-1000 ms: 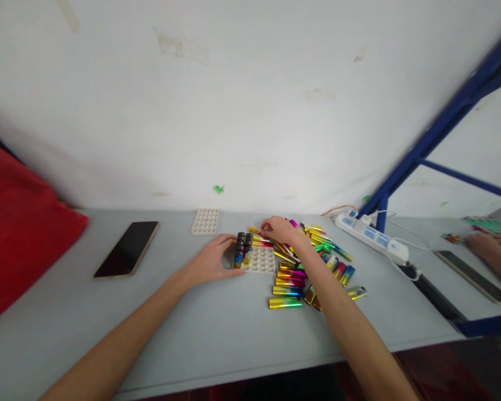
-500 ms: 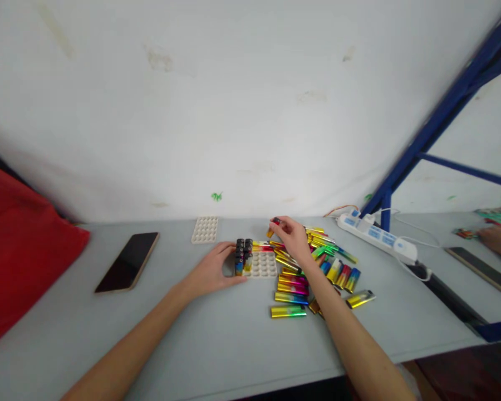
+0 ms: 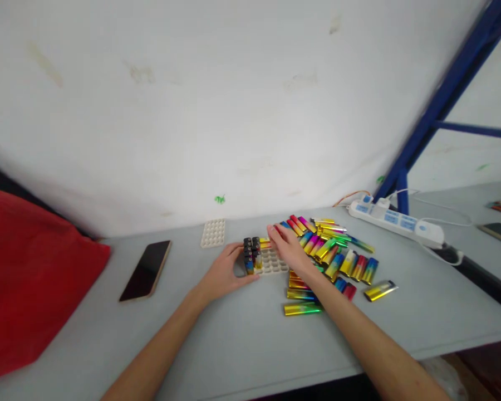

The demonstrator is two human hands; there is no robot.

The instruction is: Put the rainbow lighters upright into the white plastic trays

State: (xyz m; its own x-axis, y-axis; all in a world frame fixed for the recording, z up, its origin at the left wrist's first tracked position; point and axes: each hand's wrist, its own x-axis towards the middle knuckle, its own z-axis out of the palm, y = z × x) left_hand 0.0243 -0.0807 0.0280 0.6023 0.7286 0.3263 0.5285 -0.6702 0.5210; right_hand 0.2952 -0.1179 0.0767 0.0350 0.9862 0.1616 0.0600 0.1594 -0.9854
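A pale tray with rows of round holes (image 3: pixel 271 263) lies in front of me. Several black-topped lighters (image 3: pixel 249 256) stand upright in two rows at its left end. My left hand (image 3: pixel 224 272) curls round that end, fingers at the far side and thumb at the near side. Over the tray's far right part is my right hand (image 3: pixel 287 245), its thumb and fingers pinched; whatever is between them is hidden. A yellow-and-red lighter (image 3: pixel 265 243) shows just left of those fingertips. To the right lies a spread of shiny multicoloured lighters (image 3: pixel 333 267), partly covered by my right forearm.
A second holed tray (image 3: pixel 213 233) lies near the wall. On the left are a dark phone (image 3: pixel 147 271) and a red cloth-like item (image 3: pixel 42 278). A white power strip (image 3: pixel 396 221) with cables sits at the right, beside a blue metal frame (image 3: pixel 402 192).
My right hand has moved left and nearer the tray, and the lighter visible in its fingers before is now out of sight. My left hand stays at the tray. The view has turned slightly.
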